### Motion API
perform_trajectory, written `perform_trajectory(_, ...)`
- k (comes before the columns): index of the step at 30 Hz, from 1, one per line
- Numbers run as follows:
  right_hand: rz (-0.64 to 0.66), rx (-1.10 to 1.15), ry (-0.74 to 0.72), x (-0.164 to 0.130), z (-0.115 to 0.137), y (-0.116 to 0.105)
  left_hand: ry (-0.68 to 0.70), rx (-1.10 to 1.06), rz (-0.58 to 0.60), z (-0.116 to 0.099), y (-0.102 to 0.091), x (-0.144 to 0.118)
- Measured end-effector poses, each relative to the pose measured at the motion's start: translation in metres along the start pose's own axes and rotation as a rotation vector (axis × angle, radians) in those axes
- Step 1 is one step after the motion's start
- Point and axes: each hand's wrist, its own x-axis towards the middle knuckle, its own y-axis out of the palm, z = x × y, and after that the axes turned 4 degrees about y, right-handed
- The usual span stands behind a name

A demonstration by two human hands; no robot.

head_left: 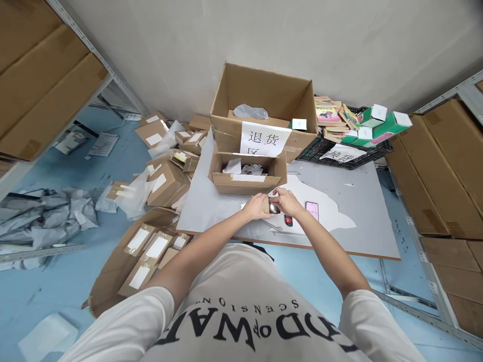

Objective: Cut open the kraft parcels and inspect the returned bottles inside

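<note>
Grasping small glossy item (274, 207) in left hand (258, 206), touching it with right hand (286, 201), cannot tell if clenched; probably light, stiff, slippery, best held by edges.

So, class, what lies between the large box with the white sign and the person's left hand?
In the head view, a smaller open cardboard box stands on the table between the large box and the left hand.
</note>
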Motion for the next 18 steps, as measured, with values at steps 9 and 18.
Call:
perform_trajectory(9,-0.266,0.558,0.14,-0.039,-0.025,0.008,0.037,-0.169,-0.139,0.008,0.004,-0.009)
perform_trajectory(18,-0.139,0.544,0.215,-0.059,-0.012,0.041,0.009,-0.347,-0.148,0.01,0.017,-0.015)
